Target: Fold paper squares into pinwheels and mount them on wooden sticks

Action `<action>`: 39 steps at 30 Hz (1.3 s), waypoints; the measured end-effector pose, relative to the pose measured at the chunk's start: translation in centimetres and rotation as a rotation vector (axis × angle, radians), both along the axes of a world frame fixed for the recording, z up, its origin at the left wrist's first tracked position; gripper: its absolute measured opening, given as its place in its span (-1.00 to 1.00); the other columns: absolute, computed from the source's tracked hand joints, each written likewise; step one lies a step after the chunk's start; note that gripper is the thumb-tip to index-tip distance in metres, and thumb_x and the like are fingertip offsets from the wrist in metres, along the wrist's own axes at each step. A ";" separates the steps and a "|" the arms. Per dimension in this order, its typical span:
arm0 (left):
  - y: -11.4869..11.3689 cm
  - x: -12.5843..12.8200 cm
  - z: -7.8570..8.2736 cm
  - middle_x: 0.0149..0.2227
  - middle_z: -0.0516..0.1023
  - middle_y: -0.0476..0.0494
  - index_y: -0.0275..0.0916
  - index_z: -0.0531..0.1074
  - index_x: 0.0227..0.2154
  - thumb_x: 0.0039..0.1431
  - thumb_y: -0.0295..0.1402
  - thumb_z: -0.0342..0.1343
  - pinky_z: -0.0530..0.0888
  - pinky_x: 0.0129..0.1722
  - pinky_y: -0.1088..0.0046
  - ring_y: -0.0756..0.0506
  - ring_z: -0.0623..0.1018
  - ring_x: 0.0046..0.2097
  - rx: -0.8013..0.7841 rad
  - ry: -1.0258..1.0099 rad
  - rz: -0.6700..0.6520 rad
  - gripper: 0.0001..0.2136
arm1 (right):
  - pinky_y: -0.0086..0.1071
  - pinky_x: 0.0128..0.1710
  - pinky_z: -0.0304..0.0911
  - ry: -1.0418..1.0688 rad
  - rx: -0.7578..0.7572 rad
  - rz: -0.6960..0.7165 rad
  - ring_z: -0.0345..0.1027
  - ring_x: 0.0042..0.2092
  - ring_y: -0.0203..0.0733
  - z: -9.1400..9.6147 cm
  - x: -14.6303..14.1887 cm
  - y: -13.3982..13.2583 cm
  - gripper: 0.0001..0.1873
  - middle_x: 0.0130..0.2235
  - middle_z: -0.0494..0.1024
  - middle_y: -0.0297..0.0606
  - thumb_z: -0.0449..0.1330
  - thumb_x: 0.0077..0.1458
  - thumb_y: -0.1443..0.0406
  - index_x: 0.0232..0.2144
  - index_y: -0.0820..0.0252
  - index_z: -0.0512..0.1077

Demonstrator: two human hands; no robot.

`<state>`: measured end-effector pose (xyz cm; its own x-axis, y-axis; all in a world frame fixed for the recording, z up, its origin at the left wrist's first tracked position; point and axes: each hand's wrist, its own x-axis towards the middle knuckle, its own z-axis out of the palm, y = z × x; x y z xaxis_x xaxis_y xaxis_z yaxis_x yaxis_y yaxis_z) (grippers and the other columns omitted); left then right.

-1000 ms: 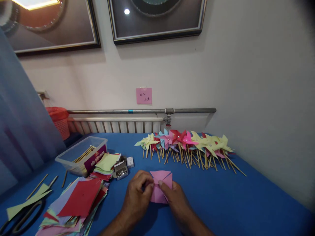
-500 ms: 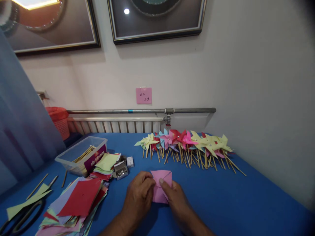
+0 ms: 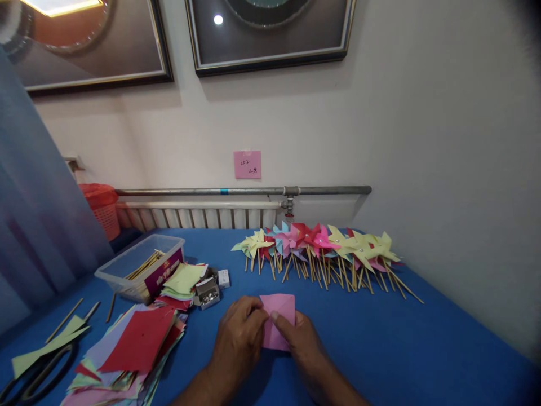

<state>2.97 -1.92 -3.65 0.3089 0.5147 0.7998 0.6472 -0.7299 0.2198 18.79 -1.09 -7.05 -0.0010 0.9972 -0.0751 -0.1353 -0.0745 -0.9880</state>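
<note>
A square of pink paper [image 3: 284, 304] is held upright between both hands, just over the blue cloth [image 3: 380, 349]. My left hand [image 3: 240, 332] pinches the paper's left edge, thumb and forefinger pressed together. From the right, my right hand [image 3: 306, 341] grips it with the thumb laid across the front; the other fingers are mostly hidden behind the sheet. Left of my hands lies a loose stack of coloured paper squares [image 3: 139, 344], a red one on top with a small dark hole. Beyond it, a small open box [image 3: 208, 294] holds shiny metal pieces.
Finished paper pinwheels [image 3: 313, 242] on sticks lie in a row at the back. A clear plastic box [image 3: 127, 265] of sticks stands at left, beside pale yellow squares [image 3: 183, 279]. Scissors [image 3: 51, 369] and cut yellow paper [image 3: 46, 347] lie front left. A radiator [image 3: 198, 214] lines the wall.
My right thumb has shifted slightly left across the pink paper. The dark slit line at the paper's upper right corner no longer shows. Everything else stays in place.
</note>
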 end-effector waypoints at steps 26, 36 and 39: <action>1.0 0.4 1.5 -0.59 0.41 0.03 -0.28 0.46 -0.57 -0.25 -0.12 0.43 0.19 -0.44 0.47 0.03 0.29 -0.51 -1.211 -0.861 -0.248 -0.64 | -0.32 -0.34 0.33 -0.192 0.168 0.047 0.44 -0.34 -0.08 3.1 0.6 -0.8 -0.56 -0.40 0.62 -0.21 0.25 0.06 -0.02 -0.29 0.25 0.59; 0.6 0.0 1.4 -0.62 0.22 0.11 -0.22 0.30 -0.60 -0.04 -0.02 0.37 0.13 -0.45 0.47 0.05 0.15 -0.52 -1.271 -1.051 -0.414 -0.57 | -0.27 -0.25 0.39 -0.105 0.150 0.114 0.51 -0.29 -0.02 4.0 0.4 -1.1 -0.56 -0.39 0.66 -0.19 0.29 0.06 -0.01 -0.27 0.27 0.60; 0.6 0.1 1.4 -0.61 0.29 0.08 -0.24 0.35 -0.58 -0.06 -0.02 0.40 0.14 -0.44 0.48 0.05 0.20 -0.51 -1.266 -1.024 -0.405 -0.57 | -0.26 -0.25 0.39 -0.089 0.147 0.108 0.51 -0.31 -0.03 3.9 0.3 -1.1 -0.54 -0.37 0.67 -0.19 0.29 0.05 -0.04 -0.28 0.26 0.60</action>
